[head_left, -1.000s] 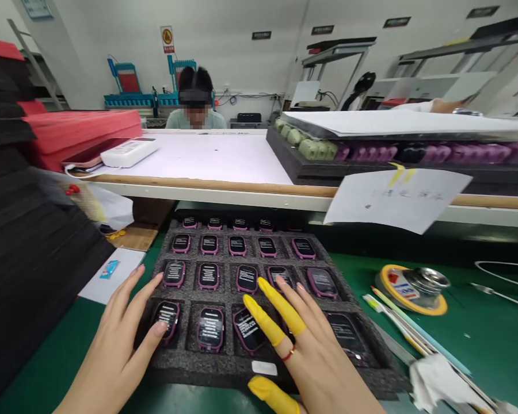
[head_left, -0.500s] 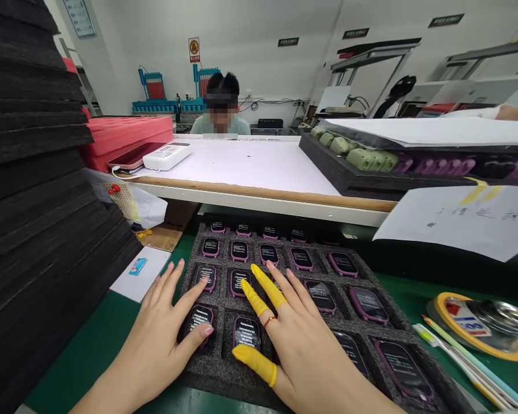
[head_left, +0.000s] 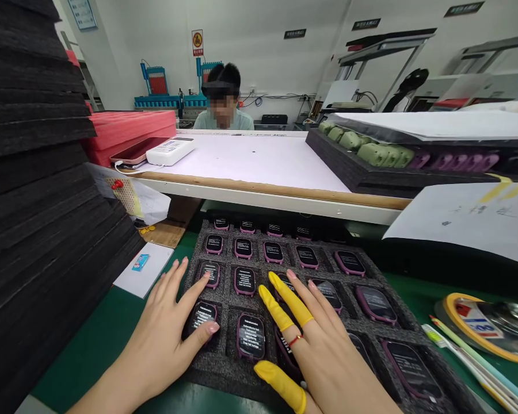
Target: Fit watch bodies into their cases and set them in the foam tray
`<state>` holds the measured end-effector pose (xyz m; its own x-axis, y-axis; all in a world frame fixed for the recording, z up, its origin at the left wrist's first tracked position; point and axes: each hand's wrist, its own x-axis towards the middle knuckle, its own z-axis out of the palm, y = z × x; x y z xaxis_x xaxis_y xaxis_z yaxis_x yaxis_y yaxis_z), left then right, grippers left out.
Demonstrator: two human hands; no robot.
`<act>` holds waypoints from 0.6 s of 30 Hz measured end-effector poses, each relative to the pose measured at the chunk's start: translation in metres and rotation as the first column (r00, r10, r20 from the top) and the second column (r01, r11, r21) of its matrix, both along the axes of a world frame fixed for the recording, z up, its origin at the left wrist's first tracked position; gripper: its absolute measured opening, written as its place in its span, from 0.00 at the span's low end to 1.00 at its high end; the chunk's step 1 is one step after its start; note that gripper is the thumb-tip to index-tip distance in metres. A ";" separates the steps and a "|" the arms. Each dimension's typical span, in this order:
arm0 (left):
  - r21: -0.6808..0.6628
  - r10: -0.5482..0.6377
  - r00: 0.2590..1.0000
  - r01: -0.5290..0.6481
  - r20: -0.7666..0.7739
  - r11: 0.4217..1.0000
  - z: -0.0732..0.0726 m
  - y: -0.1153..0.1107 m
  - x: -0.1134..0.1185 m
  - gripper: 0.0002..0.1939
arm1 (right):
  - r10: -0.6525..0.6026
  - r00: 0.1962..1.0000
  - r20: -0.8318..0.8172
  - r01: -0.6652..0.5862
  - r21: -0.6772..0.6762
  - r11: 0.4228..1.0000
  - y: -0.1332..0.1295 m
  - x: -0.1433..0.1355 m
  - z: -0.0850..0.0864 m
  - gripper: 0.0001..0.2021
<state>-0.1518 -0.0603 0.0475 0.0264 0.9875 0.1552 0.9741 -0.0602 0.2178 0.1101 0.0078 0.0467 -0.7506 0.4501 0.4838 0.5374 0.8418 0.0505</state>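
A dark grey foam tray (head_left: 222,322) holds rows of purple-framed smartwatches, their screens lit with white text. My left hand (head_left: 155,330) rests over the tray's left edge with fingers spread, thumb and index finger over the smartwatch (head_left: 204,317) in the near left pocket. My right hand (head_left: 328,351), wearing yellow finger cots on the thumb and two fingers, is spread over the middle columns and partly hides several watches there. Just left of its thumb, another smartwatch (head_left: 250,338) shows its menu in full. Neither hand grips anything.
A tall stack of black foam sheets (head_left: 34,190) rises at left. Above the tray runs a white shelf (head_left: 242,161) with a white box (head_left: 170,151), a phone and a foam tray of green and purple pieces (head_left: 371,150). Tape (head_left: 479,328) and pens lie right. A person sits opposite.
My right hand has moved right and slightly down, uncovering the watch in the near second column. My left hand stays nearly in place. The view has shifted a little.
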 end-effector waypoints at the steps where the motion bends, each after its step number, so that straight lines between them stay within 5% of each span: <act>1: 0.004 0.006 1.000 -0.006 0.008 1.000 0.000 0.000 0.000 0.33 | 0.004 1.000 -0.005 -0.004 -0.003 1.000 0.000 0.001 0.000 0.32; 12: 0.061 0.025 0.999 -0.027 0.047 0.998 -0.004 -0.008 0.000 0.33 | -0.056 0.998 0.032 0.058 -0.053 0.997 0.011 -0.030 0.004 0.33; 18: 0.150 0.002 0.999 -0.009 0.048 0.989 -0.011 -0.018 -0.001 0.32 | -0.056 0.994 -0.090 0.052 -0.046 0.998 0.006 -0.012 0.005 0.33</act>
<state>-0.1525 -0.0780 0.0369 0.0103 0.9530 0.3027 0.9633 -0.0906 0.2525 0.0981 0.0141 0.0514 -0.6786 0.5107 0.5279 0.5825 0.8120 -0.0368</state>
